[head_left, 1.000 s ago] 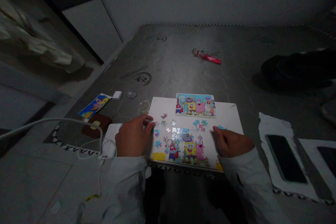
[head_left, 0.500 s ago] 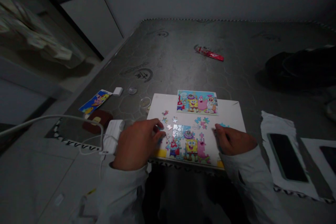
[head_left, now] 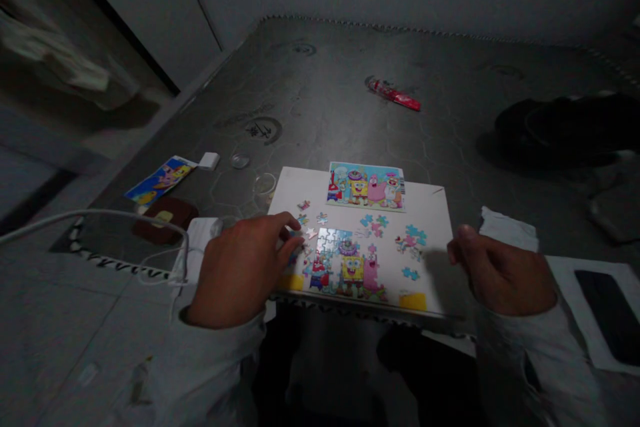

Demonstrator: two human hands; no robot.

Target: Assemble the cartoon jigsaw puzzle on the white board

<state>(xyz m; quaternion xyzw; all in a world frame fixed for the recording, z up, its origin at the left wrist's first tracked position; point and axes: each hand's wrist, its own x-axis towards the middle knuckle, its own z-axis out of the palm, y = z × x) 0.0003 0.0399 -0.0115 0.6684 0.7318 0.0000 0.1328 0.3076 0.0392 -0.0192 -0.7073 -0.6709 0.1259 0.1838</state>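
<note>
A white board (head_left: 430, 213) lies in front of me with a partly assembled cartoon jigsaw (head_left: 345, 267) on its near half. Loose pieces (head_left: 373, 223) are scattered above it, and a printed reference picture (head_left: 366, 185) lies at the board's far edge. My left hand (head_left: 245, 267) rests on the board's left side, fingertips pinched at small pieces near the puzzle's left edge. My right hand (head_left: 500, 273) hovers off the board's right edge, fingers curled loosely, with nothing visible in it.
A dark patterned mattress (head_left: 325, 107) carries a red tube (head_left: 393, 93), a black bag (head_left: 565, 127), a cartoon card (head_left: 157, 180), a brown case (head_left: 163, 221) and a white charger with cable (head_left: 200, 233). A phone (head_left: 607, 307) lies on white paper at the right.
My right hand lifted off the board and moved right, uncovering several loose pieces. My left hand stayed at the puzzle's left edge. The view shifted slightly.
</note>
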